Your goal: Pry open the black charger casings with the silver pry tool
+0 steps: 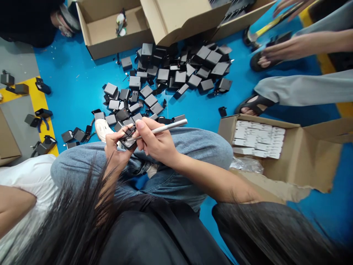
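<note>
My left hand (116, 147) is closed around a small black charger block (127, 138), held above my crossed legs in blue jeans. My right hand (156, 141) pinches a slim silver pen-like tool (168, 127), its tip resting on the black block. A heap of several similar black blocks (165, 77) lies on the blue floor just beyond my knees.
An open cardboard box (309, 154) with white labelled packs sits at my right. Two more open boxes (110, 33) stand at the back. Another person's legs, sandals and hands (286, 48) are at the upper right. More black blocks (38, 117) lie at the left on the yellow line.
</note>
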`<state>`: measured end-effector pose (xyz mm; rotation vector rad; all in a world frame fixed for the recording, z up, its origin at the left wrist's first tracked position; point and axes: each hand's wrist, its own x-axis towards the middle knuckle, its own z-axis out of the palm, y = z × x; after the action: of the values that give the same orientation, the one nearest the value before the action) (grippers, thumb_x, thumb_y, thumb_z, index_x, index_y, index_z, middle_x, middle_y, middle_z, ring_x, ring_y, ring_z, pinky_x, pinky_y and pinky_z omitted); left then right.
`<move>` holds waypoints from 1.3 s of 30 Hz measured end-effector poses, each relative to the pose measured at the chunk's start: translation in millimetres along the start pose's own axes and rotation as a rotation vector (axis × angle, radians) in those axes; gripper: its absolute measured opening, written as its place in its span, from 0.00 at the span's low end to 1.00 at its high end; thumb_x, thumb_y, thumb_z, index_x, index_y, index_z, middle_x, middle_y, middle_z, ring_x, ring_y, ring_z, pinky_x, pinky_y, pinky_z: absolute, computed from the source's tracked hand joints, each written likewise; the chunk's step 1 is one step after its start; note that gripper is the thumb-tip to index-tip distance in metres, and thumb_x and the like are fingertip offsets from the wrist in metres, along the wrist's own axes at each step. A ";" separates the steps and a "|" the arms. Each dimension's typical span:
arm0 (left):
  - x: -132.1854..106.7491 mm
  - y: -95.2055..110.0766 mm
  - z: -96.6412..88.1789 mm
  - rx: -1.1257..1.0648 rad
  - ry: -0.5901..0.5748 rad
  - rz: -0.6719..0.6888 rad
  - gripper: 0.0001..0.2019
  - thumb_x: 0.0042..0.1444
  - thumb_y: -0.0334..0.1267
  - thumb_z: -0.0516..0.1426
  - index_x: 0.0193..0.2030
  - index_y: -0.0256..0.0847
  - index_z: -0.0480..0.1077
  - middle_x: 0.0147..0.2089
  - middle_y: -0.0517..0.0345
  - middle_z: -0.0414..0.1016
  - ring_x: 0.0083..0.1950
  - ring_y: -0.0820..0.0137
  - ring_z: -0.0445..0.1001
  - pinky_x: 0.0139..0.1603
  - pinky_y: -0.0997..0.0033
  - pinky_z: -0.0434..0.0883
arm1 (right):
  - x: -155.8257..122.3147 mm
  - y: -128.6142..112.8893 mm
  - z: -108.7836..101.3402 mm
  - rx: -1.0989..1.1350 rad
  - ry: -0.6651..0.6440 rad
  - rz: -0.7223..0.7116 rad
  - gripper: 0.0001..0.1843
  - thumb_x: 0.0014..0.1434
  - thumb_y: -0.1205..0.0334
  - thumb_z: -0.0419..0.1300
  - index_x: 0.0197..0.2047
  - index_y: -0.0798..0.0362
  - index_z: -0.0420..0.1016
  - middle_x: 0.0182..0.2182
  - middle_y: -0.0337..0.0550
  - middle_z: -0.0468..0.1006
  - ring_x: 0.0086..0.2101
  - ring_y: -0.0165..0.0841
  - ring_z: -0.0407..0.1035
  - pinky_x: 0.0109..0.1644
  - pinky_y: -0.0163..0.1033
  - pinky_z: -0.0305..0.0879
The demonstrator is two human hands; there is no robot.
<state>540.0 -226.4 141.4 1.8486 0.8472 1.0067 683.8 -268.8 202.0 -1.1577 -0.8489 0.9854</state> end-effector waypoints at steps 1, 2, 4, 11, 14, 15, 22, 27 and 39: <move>0.0 -1.3 -0.2 0.019 -0.005 -0.012 0.20 0.57 0.41 0.67 0.49 0.49 0.61 0.54 0.56 0.78 0.57 0.64 0.79 0.57 0.61 0.77 | 0.3 1.1 -0.4 0.002 0.006 0.003 0.27 0.69 0.41 0.56 0.24 0.50 0.63 0.15 0.30 0.64 0.19 0.24 0.61 0.24 0.30 0.62; 0.0 -2.9 -0.4 0.043 -0.006 -0.024 0.20 0.56 0.40 0.67 0.49 0.48 0.62 0.54 0.55 0.78 0.57 0.64 0.80 0.56 0.61 0.78 | 0.7 3.0 -0.8 0.011 0.013 0.006 0.27 0.68 0.41 0.56 0.24 0.50 0.64 0.15 0.30 0.64 0.18 0.24 0.61 0.24 0.30 0.61; 0.4 -6.7 -0.3 0.095 -0.002 -0.043 0.20 0.55 0.40 0.67 0.49 0.46 0.62 0.53 0.53 0.78 0.56 0.63 0.80 0.54 0.61 0.78 | 1.9 8.5 -1.1 0.032 0.026 0.031 0.26 0.67 0.40 0.57 0.26 0.51 0.66 0.14 0.29 0.65 0.15 0.23 0.59 0.21 0.30 0.59; 9.6 -26.2 0.3 0.283 -0.074 -0.298 0.19 0.52 0.44 0.67 0.44 0.46 0.63 0.48 0.52 0.81 0.50 0.59 0.82 0.49 0.61 0.77 | 22.9 24.8 -8.2 0.076 0.129 0.188 0.30 0.62 0.31 0.56 0.26 0.50 0.66 0.11 0.28 0.64 0.09 0.21 0.53 0.13 0.30 0.48; 14.5 -33.7 -1.6 0.324 -0.100 -0.481 0.20 0.51 0.45 0.67 0.43 0.47 0.61 0.43 0.54 0.80 0.47 0.57 0.82 0.49 0.58 0.75 | 41.4 25.2 -18.2 0.042 0.282 0.205 0.33 0.62 0.28 0.52 0.24 0.50 0.63 0.10 0.28 0.61 0.09 0.21 0.50 0.13 0.30 0.45; 15.9 -35.2 -1.9 0.310 -0.097 -0.512 0.20 0.51 0.46 0.67 0.43 0.47 0.61 0.43 0.53 0.80 0.47 0.56 0.81 0.50 0.57 0.75 | 46.8 25.2 -21.2 0.018 0.313 0.215 0.33 0.62 0.28 0.51 0.24 0.50 0.62 0.10 0.28 0.60 0.09 0.21 0.49 0.13 0.30 0.45; 19.3 -25.7 -11.2 0.234 -0.078 -0.486 0.20 0.50 0.47 0.67 0.41 0.46 0.60 0.40 0.53 0.80 0.44 0.57 0.81 0.47 0.59 0.74 | 49.5 26.8 -27.1 -0.182 0.235 0.097 0.34 0.61 0.26 0.48 0.32 0.51 0.68 0.17 0.32 0.67 0.14 0.24 0.58 0.17 0.31 0.54; 35.0 -9.7 -60.3 0.219 0.031 -0.373 0.19 0.55 0.50 0.64 0.48 0.46 0.63 0.45 0.54 0.80 0.45 0.63 0.81 0.47 0.64 0.75 | 40.3 28.1 -33.3 -0.427 0.066 0.002 0.25 0.61 0.37 0.59 0.37 0.53 0.76 0.25 0.37 0.74 0.20 0.27 0.67 0.24 0.33 0.62; 205.3 -121.7 -211.1 0.969 -0.011 -0.606 0.20 0.53 0.38 0.66 0.52 0.37 0.70 0.52 0.44 0.79 0.57 0.54 0.76 0.57 0.59 0.70 | 39.1 38.7 -41.6 -0.792 -0.096 -0.153 0.18 0.69 0.49 0.53 0.38 0.50 0.78 0.35 0.49 0.82 0.36 0.40 0.77 0.40 0.42 0.71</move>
<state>426.7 70.6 162.9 2.0877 1.9670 0.1678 728.8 -241.8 157.2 -1.6798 -1.4529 0.5784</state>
